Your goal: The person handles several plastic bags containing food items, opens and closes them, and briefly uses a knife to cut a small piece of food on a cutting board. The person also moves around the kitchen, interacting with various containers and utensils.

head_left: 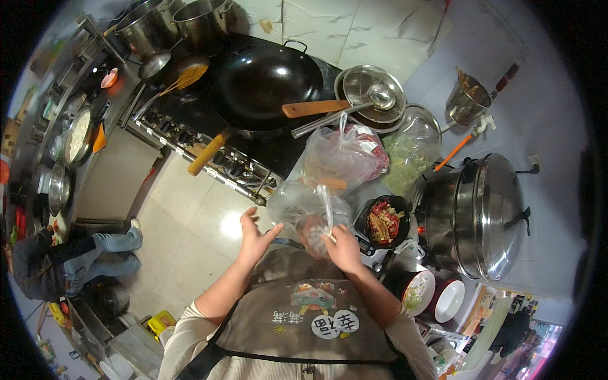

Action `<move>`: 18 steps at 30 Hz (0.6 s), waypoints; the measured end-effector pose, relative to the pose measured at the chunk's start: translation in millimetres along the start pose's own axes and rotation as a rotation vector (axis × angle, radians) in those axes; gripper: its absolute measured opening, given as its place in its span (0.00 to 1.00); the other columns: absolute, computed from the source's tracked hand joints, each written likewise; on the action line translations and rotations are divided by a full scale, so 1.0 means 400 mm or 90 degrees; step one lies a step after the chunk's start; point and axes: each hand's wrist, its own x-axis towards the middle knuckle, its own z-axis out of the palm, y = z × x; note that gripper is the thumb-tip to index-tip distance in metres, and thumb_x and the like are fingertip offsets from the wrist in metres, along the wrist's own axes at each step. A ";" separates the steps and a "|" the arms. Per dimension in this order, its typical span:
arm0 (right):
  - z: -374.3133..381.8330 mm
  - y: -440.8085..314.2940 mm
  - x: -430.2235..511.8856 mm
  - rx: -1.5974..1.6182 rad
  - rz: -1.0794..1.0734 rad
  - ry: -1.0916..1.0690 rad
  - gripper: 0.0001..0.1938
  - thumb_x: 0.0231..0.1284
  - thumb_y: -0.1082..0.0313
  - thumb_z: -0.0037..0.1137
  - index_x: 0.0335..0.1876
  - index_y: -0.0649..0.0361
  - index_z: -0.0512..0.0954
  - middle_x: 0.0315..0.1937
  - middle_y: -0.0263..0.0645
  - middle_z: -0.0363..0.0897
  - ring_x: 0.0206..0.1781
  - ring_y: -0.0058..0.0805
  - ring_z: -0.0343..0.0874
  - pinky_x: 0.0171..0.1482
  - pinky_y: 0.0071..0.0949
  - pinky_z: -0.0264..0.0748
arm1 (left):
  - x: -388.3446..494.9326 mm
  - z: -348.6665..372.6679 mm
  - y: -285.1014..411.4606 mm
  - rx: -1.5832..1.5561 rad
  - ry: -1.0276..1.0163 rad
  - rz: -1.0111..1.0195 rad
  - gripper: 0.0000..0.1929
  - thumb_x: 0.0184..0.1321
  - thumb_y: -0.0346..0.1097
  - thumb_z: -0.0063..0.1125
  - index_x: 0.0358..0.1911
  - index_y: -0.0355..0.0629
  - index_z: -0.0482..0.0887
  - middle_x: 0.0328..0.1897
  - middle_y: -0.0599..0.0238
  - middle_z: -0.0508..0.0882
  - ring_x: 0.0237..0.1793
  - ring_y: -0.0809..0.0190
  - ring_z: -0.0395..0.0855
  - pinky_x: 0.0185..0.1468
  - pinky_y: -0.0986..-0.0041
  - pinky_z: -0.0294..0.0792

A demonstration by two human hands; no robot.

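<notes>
My right hand [343, 248] grips the gathered, twisted neck of a clear plastic bag [285, 199]. Something reddish-brown shows through the film in its lower part. Just left of the bag, my left hand [258, 237] is held in the air with thumb and fingers spread, and nothing is in it. Beyond the bag lies a larger tied plastic bag [327, 152] with red packets inside. Beside my right hand, a black bowl [407, 222] of dried red chillies and spices [384, 221] sits on a kitchen scale [375, 261].
A large black wok [266, 90] with a wooden handle [206, 154] rests on the stove. Strainers [373, 88] and a ladle [380, 97] lie beside it. A lidded steel steamer [468, 213] stands at right, near red-rimmed bowls [449, 299]. Another person [71, 261] is at the left counter.
</notes>
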 end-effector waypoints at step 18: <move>0.080 0.134 0.064 -0.325 0.154 0.115 0.17 0.60 0.59 0.58 0.52 0.57 0.77 0.44 0.44 0.82 0.50 0.40 0.81 0.51 0.38 0.75 | 0.019 -0.061 0.073 -0.366 -0.265 -0.088 0.11 0.71 0.37 0.53 0.48 0.38 0.79 0.36 0.72 0.80 0.37 0.74 0.75 0.46 0.80 0.68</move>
